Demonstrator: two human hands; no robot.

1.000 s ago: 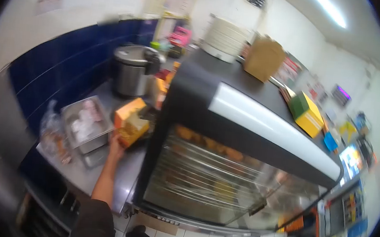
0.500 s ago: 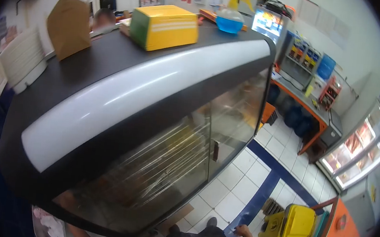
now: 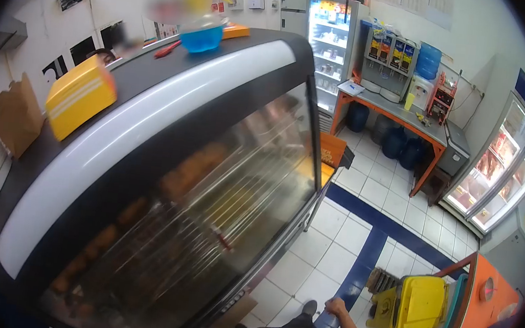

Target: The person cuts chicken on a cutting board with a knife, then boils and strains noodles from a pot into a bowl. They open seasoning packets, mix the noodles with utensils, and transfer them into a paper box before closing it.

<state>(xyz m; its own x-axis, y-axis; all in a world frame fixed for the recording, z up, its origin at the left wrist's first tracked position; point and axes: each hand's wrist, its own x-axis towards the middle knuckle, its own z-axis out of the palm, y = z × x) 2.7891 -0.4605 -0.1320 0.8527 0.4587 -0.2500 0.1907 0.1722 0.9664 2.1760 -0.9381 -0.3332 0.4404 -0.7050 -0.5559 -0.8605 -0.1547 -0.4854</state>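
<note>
My right hand (image 3: pixel 338 307) hangs low in front of my body, fingers curled in; whether anything is inside them I cannot make out. It touches nothing around it, with white floor tiles below and the yellow bin (image 3: pixel 421 306) to its right. My left hand is out of sight. To the left stands a large glass-fronted display cabinet (image 3: pixel 153 112) with a white curved band along its top. Behind its glass are wire racks (image 3: pixel 185 245) and brown food pieces (image 3: pixel 195 170), partly blurred. A small red handle (image 3: pixel 223 241) shows on the glass.
On the cabinet top are a yellow box (image 3: pixel 82 97), a brown paper bag (image 3: pixel 19 116) and a spray bottle (image 3: pixel 202 37) with blue liquid. An orange-framed table (image 3: pixel 427 126), a lit fridge (image 3: pixel 329 50) and another glass-door fridge (image 3: pixel 496 161) line the far side. An orange counter (image 3: pixel 487 312) stands right.
My view has shifted, so the cabinet and the things on it appear farther left. My left hand, seen at the cabinet's lower left before, has left the picture. The right hand stays low.
</note>
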